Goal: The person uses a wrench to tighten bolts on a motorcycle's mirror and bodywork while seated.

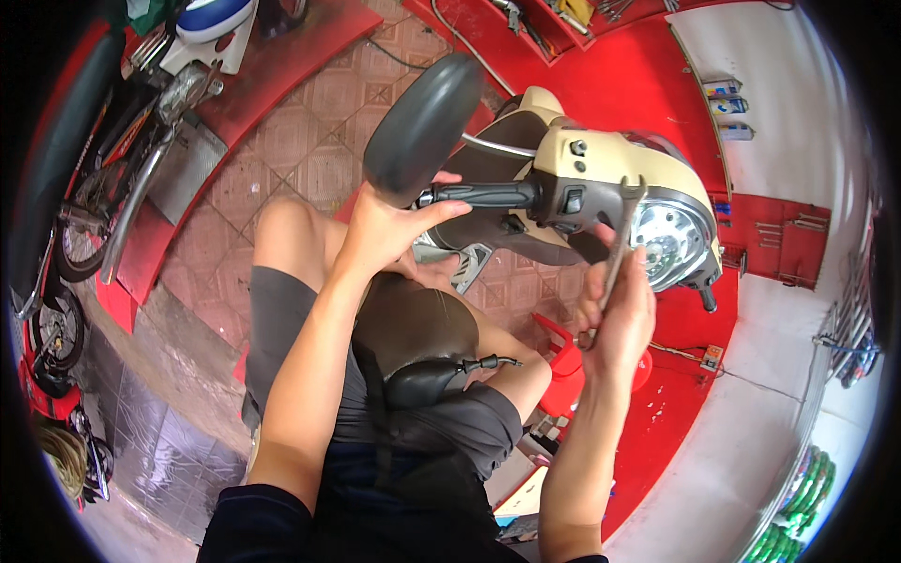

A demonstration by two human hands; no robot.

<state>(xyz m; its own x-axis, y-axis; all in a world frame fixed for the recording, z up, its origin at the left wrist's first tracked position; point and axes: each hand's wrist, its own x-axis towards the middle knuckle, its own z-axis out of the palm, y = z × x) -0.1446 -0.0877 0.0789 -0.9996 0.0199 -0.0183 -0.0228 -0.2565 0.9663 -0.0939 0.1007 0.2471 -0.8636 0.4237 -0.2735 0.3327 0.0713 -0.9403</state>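
Observation:
My left hand [383, 227] closes around the lower end of a black rear-view mirror [422, 127], at the outer end of the rubber handlebar grip [493, 195]. Its thumb lies along the underside of the grip, and fingertips show past the mirror. Whether the mirror is fastened to the bar, I cannot tell. In my right hand [619, 314] is a metal spanner [619, 253], its open jaw pointing up in front of the scooter's round headlight [668, 246]. The scooter's front cover [601, 164] is cream. A second black mirror [422, 382] with a short stem lies at my lap.
Parked motorbikes [122, 141] stand along the left beside a red ramp [314, 56]. A red tool tray [544, 28] is at the top. Spanners hang on a red panel [779, 239] at the right wall. A red plastic stool [563, 371] stands by my right knee.

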